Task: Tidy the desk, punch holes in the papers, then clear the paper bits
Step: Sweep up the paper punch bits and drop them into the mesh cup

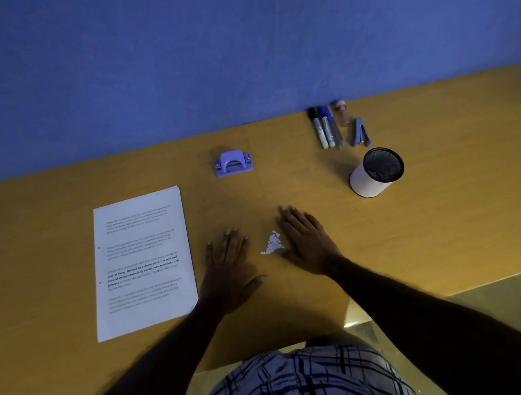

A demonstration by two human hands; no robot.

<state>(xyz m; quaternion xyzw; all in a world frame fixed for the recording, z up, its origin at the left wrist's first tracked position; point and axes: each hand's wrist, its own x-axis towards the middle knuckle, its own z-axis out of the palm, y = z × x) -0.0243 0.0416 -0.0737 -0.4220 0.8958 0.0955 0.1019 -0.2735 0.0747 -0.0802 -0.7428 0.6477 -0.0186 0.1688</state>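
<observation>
White paper bits (272,244) lie heaped mid-worktop between the flat left hand (230,268) and right hand (307,240), fingers together and empty: clearing's underway, next scooping them toward six o'clock.

Single view only, head-mounted wide-angle, so no second view to overlap with. It looks forward and steeply down from above the near edge of the yellow-brown wooden desk (287,300). The wearer's checked shirt (306,377) fills the bottom centre, so the camera sits right over the torso. Both forearms run up into frame from the bottom edge. Facing is toward the blue wall (188,66), which takes the top third or so. The horizon is rolled: the wall-desk joint climbs from lower left to upper right. The desk's right end is in frame, with floor beyond it. Close range, with the whole working area in frame; printed text on the white paper stack (142,262) is only partly legible.
</observation>
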